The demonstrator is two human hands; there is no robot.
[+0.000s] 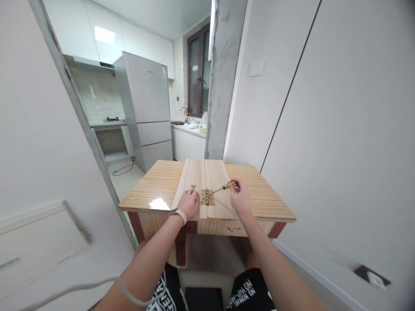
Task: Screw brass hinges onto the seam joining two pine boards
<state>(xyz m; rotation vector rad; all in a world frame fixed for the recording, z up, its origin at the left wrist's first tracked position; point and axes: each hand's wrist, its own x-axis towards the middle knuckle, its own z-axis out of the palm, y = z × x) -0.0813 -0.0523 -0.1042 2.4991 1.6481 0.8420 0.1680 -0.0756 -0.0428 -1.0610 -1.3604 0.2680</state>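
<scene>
Two pale wooden boards [191, 175] lie side by side on the wooden table [152, 185]. A brass hinge [207, 197] spans the seam between them near the front. My right hand [240, 194] is closed on a yellow and black screwdriver [229, 185], whose shaft points left and reaches the hinge's right leaf. My left hand [188, 202] rests on the left board beside the hinge, fingers curled down; whether anything is under them is hidden. Just beyond its fingertips lie small screws [193, 186].
A drawer front with a handle [234, 229] is under the tabletop. A grey cable [97, 283] crosses near my left forearm. Behind the table stand a fridge [149, 90] and a concrete pillar [222, 77]; a white wall [340, 129] rises at the right.
</scene>
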